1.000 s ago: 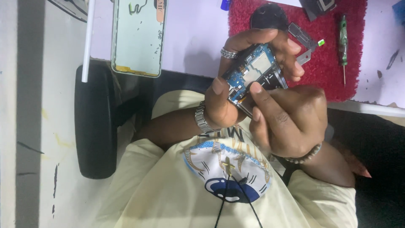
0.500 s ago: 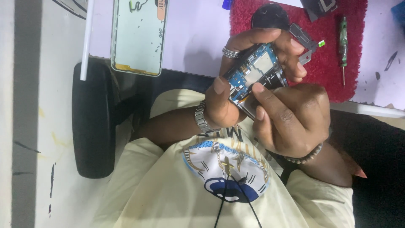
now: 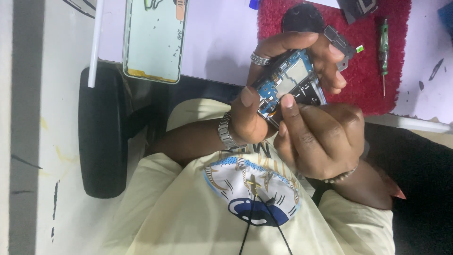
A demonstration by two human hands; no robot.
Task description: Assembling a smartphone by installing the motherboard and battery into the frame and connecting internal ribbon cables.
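Note:
My left hand (image 3: 247, 118), with a silver ring and a metal watch, grips an opened phone (image 3: 289, 80) whose blue circuit board and metal shields are exposed. The thumb lies on its near edge and the fingers curl over the far edge. My right hand (image 3: 325, 139), with a bead bracelet on the wrist, is curled into a loose fist. Its index fingertip presses on the lower part of the board. I hold the phone above my lap, just in front of the table edge.
A pale green phone panel (image 3: 153, 40) lies on the white table (image 3: 222, 38). A red mat (image 3: 368, 80) carries a green screwdriver (image 3: 383, 47), a small metal part (image 3: 339, 40) and a black round piece (image 3: 302, 19). A black chair part (image 3: 101, 132) stands at left.
Both hands keep the same hold on the phone. My right index fingertip has shifted only slightly on the board.

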